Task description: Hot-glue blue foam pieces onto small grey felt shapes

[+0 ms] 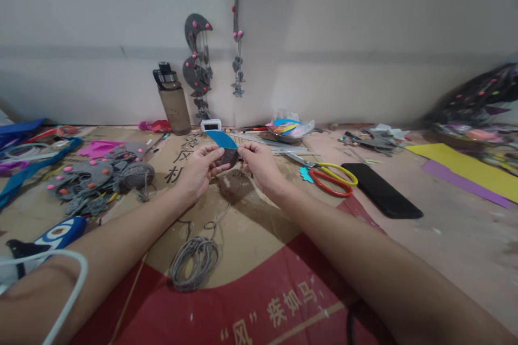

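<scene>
Between my two hands, above the cardboard, is a curved blue piece (220,139) lying against a dark grey felt piece (230,157). My left hand (199,170) grips both, thumb on top and fingers underneath. At their right tip, my right hand (258,164) has its fingers pinched together; what they hold is too small to make out. A thin strand runs from below the right hand down to a coil of grey yarn (195,263) on the cardboard. Right of my hands lie scissors (329,175) with red and yellow handles, beside a small turquoise piece (306,174).
A black phone (381,190) lies right of the scissors. Grey felt ornaments (95,172) and a yarn ball (138,175) are heaped at left. Behind stand a bottle (175,105) and a small white digital display (211,125). Felt strings (197,73) hang on the wall.
</scene>
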Demonstrator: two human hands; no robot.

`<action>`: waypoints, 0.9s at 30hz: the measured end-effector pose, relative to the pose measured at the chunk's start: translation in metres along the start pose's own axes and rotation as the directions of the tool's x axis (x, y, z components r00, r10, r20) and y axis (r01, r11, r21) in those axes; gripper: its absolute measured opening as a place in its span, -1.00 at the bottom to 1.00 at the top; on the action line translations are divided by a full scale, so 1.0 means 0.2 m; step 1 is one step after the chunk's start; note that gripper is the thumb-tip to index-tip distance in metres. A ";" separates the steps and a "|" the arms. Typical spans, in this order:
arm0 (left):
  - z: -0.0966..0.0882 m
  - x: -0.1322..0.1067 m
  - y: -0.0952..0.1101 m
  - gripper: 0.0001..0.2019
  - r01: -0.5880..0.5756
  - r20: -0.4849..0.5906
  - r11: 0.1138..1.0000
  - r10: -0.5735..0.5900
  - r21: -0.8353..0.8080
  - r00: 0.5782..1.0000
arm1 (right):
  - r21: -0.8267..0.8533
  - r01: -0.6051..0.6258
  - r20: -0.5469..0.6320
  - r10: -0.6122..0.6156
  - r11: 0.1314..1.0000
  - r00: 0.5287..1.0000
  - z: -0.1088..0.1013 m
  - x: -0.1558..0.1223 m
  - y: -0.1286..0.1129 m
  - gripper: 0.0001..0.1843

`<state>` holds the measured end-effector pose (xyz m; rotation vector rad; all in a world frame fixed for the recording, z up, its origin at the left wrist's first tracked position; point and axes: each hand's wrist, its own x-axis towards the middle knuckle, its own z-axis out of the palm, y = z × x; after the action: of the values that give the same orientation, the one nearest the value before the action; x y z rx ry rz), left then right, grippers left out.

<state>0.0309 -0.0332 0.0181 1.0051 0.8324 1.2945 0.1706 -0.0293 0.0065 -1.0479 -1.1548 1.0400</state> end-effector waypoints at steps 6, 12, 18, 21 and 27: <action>0.00 0.00 0.00 -0.80 0.005 -0.031 1.000 -0.005 0.002 1.000 | -0.021 0.042 0.030 -0.041 0.999 0.999 0.01 -0.01 0.00 -0.81; 0.00 0.00 0.01 -0.79 -0.025 0.006 0.998 0.026 -0.056 1.000 | 0.023 0.047 0.062 -0.048 0.999 0.997 0.00 -0.01 -0.01 -0.78; -0.03 0.02 0.00 -0.81 0.000 0.000 0.996 0.000 -0.084 1.000 | 0.033 0.039 0.110 -0.043 0.999 0.993 0.00 -0.01 -0.02 -0.78; -0.05 0.04 -0.01 -0.82 0.019 0.004 0.995 -0.019 -0.096 1.000 | 0.021 0.032 0.101 -0.034 0.999 0.994 0.02 -0.02 -0.03 -0.80; -0.07 0.05 -0.02 -0.86 0.073 0.015 0.993 -0.072 -0.098 0.997 | -0.081 0.090 0.076 -0.084 0.993 0.994 0.03 -0.01 -0.02 -0.83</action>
<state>0.0208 -0.0210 0.0106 0.8960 0.7824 1.2546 0.1648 -0.0322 0.0115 -1.0232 -1.3013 0.9744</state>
